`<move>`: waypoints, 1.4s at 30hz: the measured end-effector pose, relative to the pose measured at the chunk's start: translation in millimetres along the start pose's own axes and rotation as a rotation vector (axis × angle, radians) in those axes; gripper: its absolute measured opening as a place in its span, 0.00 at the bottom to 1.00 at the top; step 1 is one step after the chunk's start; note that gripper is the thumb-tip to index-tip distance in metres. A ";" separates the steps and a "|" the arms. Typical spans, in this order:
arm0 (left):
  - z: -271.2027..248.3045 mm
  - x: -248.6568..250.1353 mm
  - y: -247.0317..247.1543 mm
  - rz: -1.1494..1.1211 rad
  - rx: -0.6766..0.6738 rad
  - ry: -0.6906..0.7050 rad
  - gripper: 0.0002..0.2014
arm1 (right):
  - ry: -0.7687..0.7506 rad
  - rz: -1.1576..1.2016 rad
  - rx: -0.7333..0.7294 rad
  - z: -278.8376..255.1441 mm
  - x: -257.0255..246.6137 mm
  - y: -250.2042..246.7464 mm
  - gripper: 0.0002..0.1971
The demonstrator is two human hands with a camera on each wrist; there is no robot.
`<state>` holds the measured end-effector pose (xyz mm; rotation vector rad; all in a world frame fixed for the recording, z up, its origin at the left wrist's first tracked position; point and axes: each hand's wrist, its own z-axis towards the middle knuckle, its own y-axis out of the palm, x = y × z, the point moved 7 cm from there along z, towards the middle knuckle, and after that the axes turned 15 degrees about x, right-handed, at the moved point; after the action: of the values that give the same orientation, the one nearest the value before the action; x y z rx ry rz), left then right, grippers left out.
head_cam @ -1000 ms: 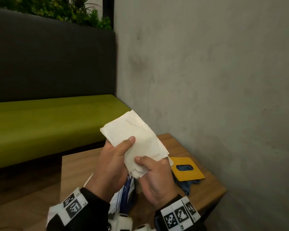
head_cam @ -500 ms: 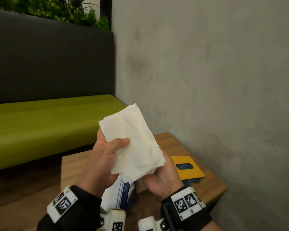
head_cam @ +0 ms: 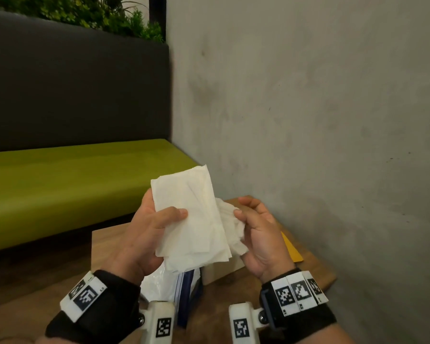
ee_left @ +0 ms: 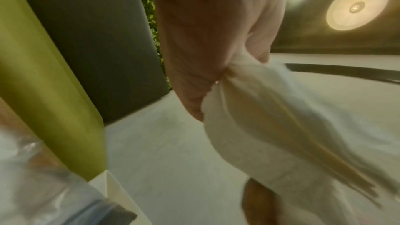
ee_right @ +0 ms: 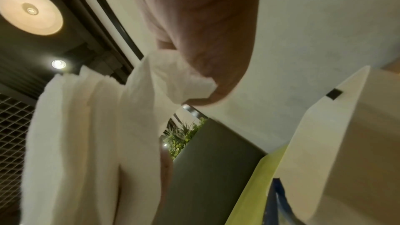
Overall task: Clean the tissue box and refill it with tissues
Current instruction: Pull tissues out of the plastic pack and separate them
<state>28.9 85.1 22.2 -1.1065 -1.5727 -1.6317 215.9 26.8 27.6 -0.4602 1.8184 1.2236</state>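
Note:
A stack of white tissues [head_cam: 191, 219] is held upright above the wooden table [head_cam: 315, 271]. My left hand [head_cam: 149, 227] grips the stack, thumb across its front and fingers behind. My right hand [head_cam: 256, 232] pinches a crumpled sheet [head_cam: 230, 219] at the stack's right edge. The left wrist view shows the tissues [ee_left: 281, 134] bunched under my palm. In the right wrist view the pinched sheet [ee_right: 181, 81] sits under the thumb, beside the pale tissue box [ee_right: 337, 143]. The box [head_cam: 221, 270] stands on the table under my hands, mostly hidden.
A white plastic tissue pack with blue stripes [head_cam: 176, 284] lies under my left wrist. A yellow lid [head_cam: 292, 249] lies at the table's right, half hidden by my right hand. A grey wall [head_cam: 308, 120] stands close on the right; a green bench [head_cam: 60, 184] runs behind.
The stack has turned more upright in my left hand. My right hand has shifted from under the stack to its right edge and now pinches a crumpled sheet there.

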 end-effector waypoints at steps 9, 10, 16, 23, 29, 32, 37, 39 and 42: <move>-2.3 -4.2 5.0 0.009 -0.092 -0.031 0.33 | 0.121 -0.130 -0.263 -7.7 -1.4 -4.8 0.31; -2.0 -3.3 4.0 0.023 -0.096 -0.037 0.33 | 0.101 -0.125 -0.254 -6.8 -5.8 -7.2 0.30; -0.8 3.5 -3.8 0.082 -0.123 -0.051 0.35 | -0.127 -0.201 -0.092 -1.2 -41.2 -21.1 0.21; -5.0 1.6 5.5 0.023 -0.160 -0.048 0.34 | -0.163 -0.240 0.078 0.4 -34.8 -22.5 0.18; -4.5 5.7 6.5 0.030 -0.114 -0.033 0.36 | -0.301 -0.430 0.273 -17.4 -46.0 -28.8 0.16; -3.5 4.7 5.4 0.034 -0.085 -0.047 0.37 | -0.272 -0.483 0.167 -30.5 -35.6 -12.7 0.07; -1.3 -0.1 2.4 0.081 -0.032 -0.062 0.36 | -0.592 -1.099 0.365 -38.6 -40.1 -11.6 0.08; -0.7 0.1 -0.1 0.092 -0.017 -0.058 0.36 | -0.572 -0.997 0.262 -38.6 -40.6 -7.8 0.08; -3.0 -0.3 2.7 0.123 -0.044 -0.049 0.38 | -0.184 -0.589 0.032 -35.3 -14.5 4.4 0.11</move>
<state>31.0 81.8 23.4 -1.2498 -1.4750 -1.5755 204.7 -4.6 46.7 -0.7718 1.4003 0.7968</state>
